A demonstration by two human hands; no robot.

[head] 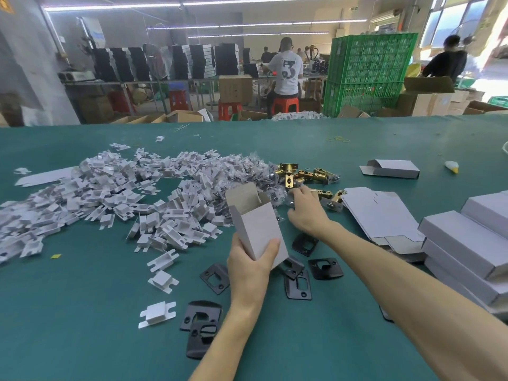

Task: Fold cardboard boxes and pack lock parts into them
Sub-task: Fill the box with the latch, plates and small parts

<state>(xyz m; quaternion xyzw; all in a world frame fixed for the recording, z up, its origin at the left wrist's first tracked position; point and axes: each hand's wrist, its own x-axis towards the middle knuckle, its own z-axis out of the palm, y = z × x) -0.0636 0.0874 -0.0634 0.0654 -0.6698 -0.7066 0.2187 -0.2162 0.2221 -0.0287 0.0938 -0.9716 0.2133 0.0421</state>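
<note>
Head view, the only one I've got. L hand (251,266) grips the box (257,224) low down, thumb across the front face, other fingers wrapped behind. Box stands near upright over the table (82,339), top flaps open, mouth tipped away from me toward the parts. R hand (306,213) is out at the edge of the bagged bits (247,171), just short of the brass latches (309,176). Its fingers curl down onto the heap w/ knuckles to cam, so I can't tell if they pinch a pc or just rest on it.

My read: step = fetch one lock part w/ R and drop it into the open box. To do it well:
- Take a latch by its body, not a bag corner, so nothing drags along.
- Lift clear before swinging back.
- L grip should sit low so the thumb doesn't block the mouth.
- Go easy on the squeeze. It looks like thin card, and the walls would prob bow & narrow the opening.
- Tilt the mouth toward R and feed the part in long end first.

Black plates (298,284) lie just beside the L wrist. White inserts (110,193) spread wide to the L, both w/in reach for later. Flat blanks (382,213) & finished boxes (467,243) sit to the R, apart from the work.
</note>
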